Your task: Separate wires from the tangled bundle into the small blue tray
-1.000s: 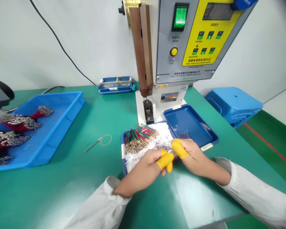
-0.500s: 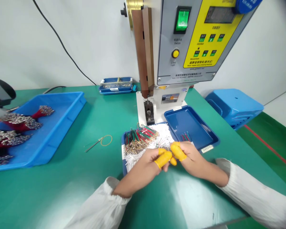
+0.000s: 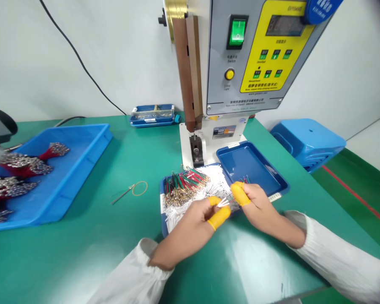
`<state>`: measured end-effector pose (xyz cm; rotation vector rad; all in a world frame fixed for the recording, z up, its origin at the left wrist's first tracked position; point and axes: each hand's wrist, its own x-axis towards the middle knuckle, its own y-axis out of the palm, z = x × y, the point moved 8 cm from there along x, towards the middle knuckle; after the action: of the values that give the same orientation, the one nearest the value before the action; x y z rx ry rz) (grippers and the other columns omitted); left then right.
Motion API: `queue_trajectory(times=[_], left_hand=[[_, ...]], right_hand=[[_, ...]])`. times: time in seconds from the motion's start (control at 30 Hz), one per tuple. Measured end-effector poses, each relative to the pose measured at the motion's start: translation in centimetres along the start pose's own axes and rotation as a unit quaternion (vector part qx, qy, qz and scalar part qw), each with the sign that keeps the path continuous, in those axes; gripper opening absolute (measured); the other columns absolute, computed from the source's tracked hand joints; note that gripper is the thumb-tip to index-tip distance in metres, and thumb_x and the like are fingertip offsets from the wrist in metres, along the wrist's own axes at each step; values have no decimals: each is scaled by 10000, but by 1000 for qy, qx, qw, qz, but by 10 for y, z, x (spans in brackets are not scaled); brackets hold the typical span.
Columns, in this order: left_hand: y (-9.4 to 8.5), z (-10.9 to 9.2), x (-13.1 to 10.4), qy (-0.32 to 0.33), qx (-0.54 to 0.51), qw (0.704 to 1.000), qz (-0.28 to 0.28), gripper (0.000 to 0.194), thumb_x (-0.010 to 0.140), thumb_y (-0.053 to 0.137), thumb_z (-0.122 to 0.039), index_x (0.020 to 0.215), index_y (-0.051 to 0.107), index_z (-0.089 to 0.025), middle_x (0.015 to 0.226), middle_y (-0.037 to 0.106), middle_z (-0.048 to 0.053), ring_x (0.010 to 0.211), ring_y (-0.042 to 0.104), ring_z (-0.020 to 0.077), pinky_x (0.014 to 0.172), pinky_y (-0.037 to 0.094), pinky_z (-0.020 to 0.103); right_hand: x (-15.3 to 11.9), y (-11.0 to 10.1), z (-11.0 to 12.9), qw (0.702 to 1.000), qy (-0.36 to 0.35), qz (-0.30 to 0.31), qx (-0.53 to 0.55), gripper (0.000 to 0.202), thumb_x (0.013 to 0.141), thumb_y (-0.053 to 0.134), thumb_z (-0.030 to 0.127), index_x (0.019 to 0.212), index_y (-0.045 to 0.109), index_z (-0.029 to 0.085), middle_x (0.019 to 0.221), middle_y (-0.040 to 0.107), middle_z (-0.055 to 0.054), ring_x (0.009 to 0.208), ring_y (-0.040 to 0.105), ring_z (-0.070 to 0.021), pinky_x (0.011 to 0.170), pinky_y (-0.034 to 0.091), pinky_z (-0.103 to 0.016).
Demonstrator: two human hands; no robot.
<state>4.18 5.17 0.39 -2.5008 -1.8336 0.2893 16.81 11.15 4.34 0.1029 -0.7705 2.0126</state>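
Note:
My left hand (image 3: 198, 217), with yellow finger cots on its thumb and fingertip, pinches a few thin wires with white sleeves (image 3: 223, 203). My right hand (image 3: 258, 207), also in yellow finger cots, is closed on the wires' other end just to the right. Both hands hover over the front edge of a blue tray (image 3: 162, 211). In that tray lie a heap of white sleeves (image 3: 218, 177) and a pile of red, green and black wires (image 3: 190, 179) with brass-coloured ends. A second blue tray (image 3: 250, 160) holds a few wires, partly hidden behind my right hand.
A grey machine (image 3: 223, 84) with a green switch stands behind the trays. A large blue bin (image 3: 82, 169) with bundled red wires is at the left. A loose wire and a rubber band (image 3: 139, 188) lie on the green table (image 3: 98, 253). A blue stool (image 3: 310, 135) stands right.
My left thumb and finger have parted somewhat, bringing the white sleeves between them into sight. My right hand has shifted slightly away to the right. The view has moved a little.

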Motion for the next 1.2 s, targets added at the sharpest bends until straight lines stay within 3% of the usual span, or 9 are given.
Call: queue_trajectory(times=[0.17, 0.3, 0.53, 0.8, 0.97, 1.1, 1.2], left_hand=[[-3, -15, -3, 42, 76, 996, -22, 240, 1030, 504, -297, 831, 567, -180, 749, 555, -25, 703, 484, 130, 650, 339, 259], [-3, -18, -5, 49, 85, 995, -6, 210, 1025, 461, -229, 860, 585, -185, 718, 557, -31, 667, 500, 130, 662, 364, 258], [-3, -16, -8, 52, 122, 991, -6, 246, 880, 406, -21, 799, 573, -182, 734, 578, -29, 646, 516, 119, 663, 373, 252], [-7, -16, -9, 65, 88, 993, -46, 248, 850, 402, -33, 781, 583, -188, 704, 583, -34, 628, 516, 115, 638, 375, 246], [-8, -8, -7, 52, 56, 996, -39, 252, 824, 399, -33, 771, 591, -188, 682, 574, -39, 588, 485, 104, 599, 363, 239], [-8, 2, -5, 33, 40, 998, -18, 216, 853, 438, -75, 787, 612, -184, 714, 600, -30, 597, 502, 102, 595, 369, 237], [-9, 8, -2, 13, 9, 1000, -21, 184, 872, 459, -113, 776, 599, -182, 714, 583, -25, 580, 487, 102, 563, 361, 232]], right_hand=[[-1, -2, -3, 1000, 27, -9, -8, 344, 995, 450, 230, 659, 380, 208, 583, 393, 62, 525, 346, -84, 518, 272, -237], [-1, 0, -5, 999, 41, -5, -6, 340, 999, 445, 244, 663, 417, 199, 592, 436, 51, 536, 375, -87, 531, 300, -235], [-3, 2, -11, 996, 64, -1, 62, 279, 938, 484, 178, 663, 438, 199, 604, 412, 56, 543, 354, -86, 515, 290, -225], [-1, 13, -10, 972, 119, 49, 194, 129, 952, 660, 284, 876, 687, 182, 564, 522, 66, 470, 439, -71, 479, 372, -194], [-2, 13, -12, 967, 132, 37, 216, 101, 938, 671, 244, 878, 724, 181, 598, 594, 48, 454, 523, -72, 465, 432, -186], [0, 3, -9, 977, 103, 2, 184, 172, 939, 684, 258, 789, 713, 177, 623, 624, 31, 485, 559, -80, 487, 453, -192], [8, -19, -10, 988, 81, -41, 123, 201, 943, 684, 297, 784, 697, 176, 660, 642, 19, 519, 578, -90, 514, 456, -204]])
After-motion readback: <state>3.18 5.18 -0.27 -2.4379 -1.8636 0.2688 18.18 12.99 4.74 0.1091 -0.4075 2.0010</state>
